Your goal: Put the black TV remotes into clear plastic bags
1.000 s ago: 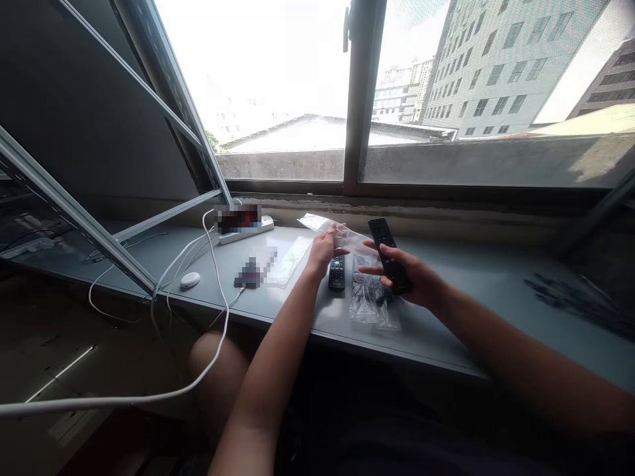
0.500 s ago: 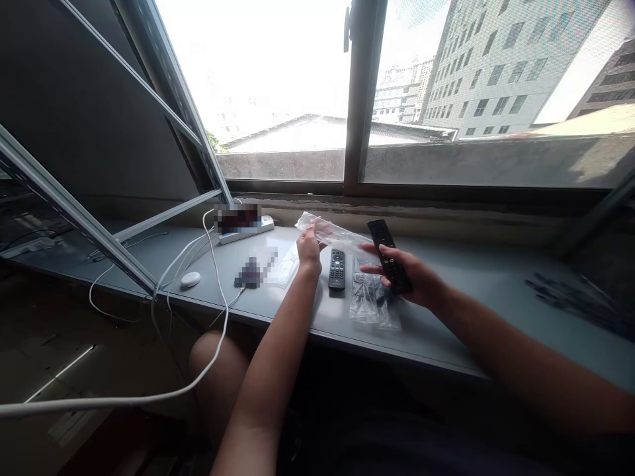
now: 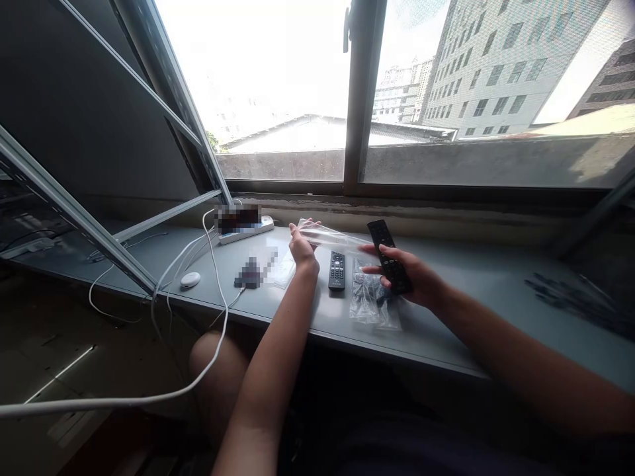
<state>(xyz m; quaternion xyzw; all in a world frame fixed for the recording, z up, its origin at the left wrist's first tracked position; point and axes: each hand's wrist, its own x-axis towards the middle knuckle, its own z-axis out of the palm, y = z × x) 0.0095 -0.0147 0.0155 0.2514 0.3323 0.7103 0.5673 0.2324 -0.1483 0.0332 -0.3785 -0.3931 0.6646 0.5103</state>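
Note:
A clear plastic bag (image 3: 337, 238) stretches between my hands above the desk. My left hand (image 3: 303, 250) grips its left end, with the fingers partly seen through the film. In my right hand (image 3: 414, 276) is a black remote control (image 3: 387, 256), tilted with its buttons facing up; the bag's right end reaches the fingers of that hand. Below the bag, a second remote control (image 3: 337, 271) lies flat on the desk. Beside it, partly under my right hand, are bagged remotes (image 3: 366, 301) in clear plastic, their contents hard to make out.
Flat clear bags (image 3: 284, 270) lie left of my left hand. A white power strip (image 3: 248, 230), a white oval device (image 3: 190, 279) and white cables (image 3: 218, 264) are farther left. A dark pile (image 3: 578, 304) sits at the right. A metal frame (image 3: 133, 261) stands at the left.
My left hand has moved slightly left and its hold on the bag end has changed; the bag is drawn straighter. My right hand and its remote have hardly moved.

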